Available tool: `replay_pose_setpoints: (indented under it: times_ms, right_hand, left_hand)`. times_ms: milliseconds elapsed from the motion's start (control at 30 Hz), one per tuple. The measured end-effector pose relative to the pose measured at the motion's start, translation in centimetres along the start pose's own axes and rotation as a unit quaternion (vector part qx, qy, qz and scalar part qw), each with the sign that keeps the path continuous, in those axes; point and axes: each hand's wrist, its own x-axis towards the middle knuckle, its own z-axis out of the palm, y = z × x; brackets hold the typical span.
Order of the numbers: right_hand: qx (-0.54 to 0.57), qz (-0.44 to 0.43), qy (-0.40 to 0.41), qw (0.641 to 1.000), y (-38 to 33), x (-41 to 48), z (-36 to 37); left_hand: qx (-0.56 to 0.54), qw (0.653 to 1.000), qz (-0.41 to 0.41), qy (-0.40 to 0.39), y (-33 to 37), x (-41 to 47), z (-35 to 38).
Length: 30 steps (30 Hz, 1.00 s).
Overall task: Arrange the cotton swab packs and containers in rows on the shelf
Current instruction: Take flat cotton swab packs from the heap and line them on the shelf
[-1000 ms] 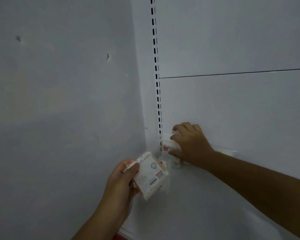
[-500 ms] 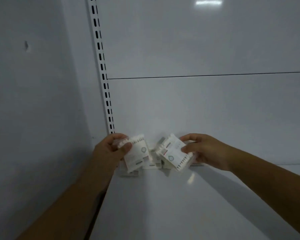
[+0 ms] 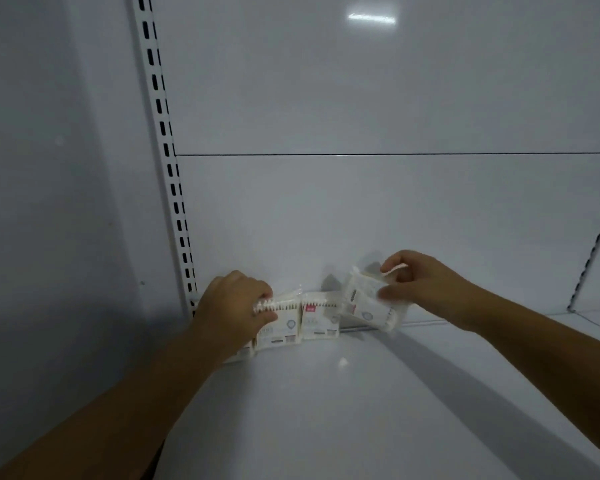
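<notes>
Three clear cotton swab packs line the back of a white shelf. My left hand grips the top of the leftmost pack, which stands upright against the back panel. A middle pack with a red label stands free beside it. My right hand pinches the top of a third pack, held tilted just above the shelf to the right of the middle one. Part of another pack shows low behind my left wrist; little of it is visible.
A slotted white upright runs up the left corner beside a plain side wall. The back panel has a horizontal seam. Another slotted upright stands at the far right.
The view has shifted right. My left hand has set its pack down upright at the left end of the row. My right hand has carried its pack rightwards and a little up.
</notes>
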Motion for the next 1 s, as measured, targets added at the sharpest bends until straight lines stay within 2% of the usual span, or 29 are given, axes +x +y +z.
replay_pose_setpoints:
  times_ms: [67,133,200,267,333,433,500,600,700,867,933,1000]
  right_hand:
    - [-0.177,-0.086,-0.006,0.980,-2.0,0.5,0.2]
    - [-0.319,-0.157,-0.081,0.931,-4.2,1.2,1.5]
    - [-0.420,-0.205,-0.155,0.870,-5.5,2.2,3.8]
    - [-0.475,-0.222,-0.177,0.833,-5.4,3.1,6.5]
    - [-0.535,-0.228,-0.145,0.800,-4.3,3.5,8.6]
    - [-0.621,-0.258,-0.034,0.739,-2.7,3.4,10.3]
    - [-0.626,-0.263,-0.004,0.734,-2.1,3.1,10.3]
    - [-0.575,-0.250,-0.003,0.779,-1.4,2.0,8.7]
    - [-0.536,-0.226,0.031,0.813,-0.9,-0.1,4.8]
    - [-0.573,-0.127,0.046,0.808,2.3,-5.3,-7.0]
    - [-0.599,-0.073,0.067,0.795,4.2,-8.6,-13.1]
    - [-0.622,-0.014,0.081,0.778,6.4,-12.9,-19.8]
  left_hand:
    - [-0.004,1.000,0.005,-0.011,-0.1,0.1,0.2]
    - [-0.023,1.000,0.004,-0.013,-0.1,-0.1,0.4]
    - [-0.042,0.999,0.005,-0.001,-0.1,-0.4,0.7]
    - [-0.045,0.999,0.000,0.011,-0.2,-0.7,0.9]
    - [-0.034,0.999,0.018,0.019,-0.2,-0.9,1.2]
    - [-0.006,0.999,0.049,0.018,-0.2,-1.1,1.3]
    - [0.000,0.999,0.048,0.010,-0.2,-1.1,1.2]
    - [0.012,0.999,0.045,-0.005,0.1,-0.9,0.6]
    - [0.007,0.998,0.053,0.027,1.5,-0.3,-1.0]
    - [-0.045,0.996,0.066,0.032,10.0,4.7,-2.9]
    - [-0.077,0.994,0.079,-0.016,16.2,7.5,-1.7]
    - [-0.095,0.987,0.083,-0.102,24.1,9.6,0.5]
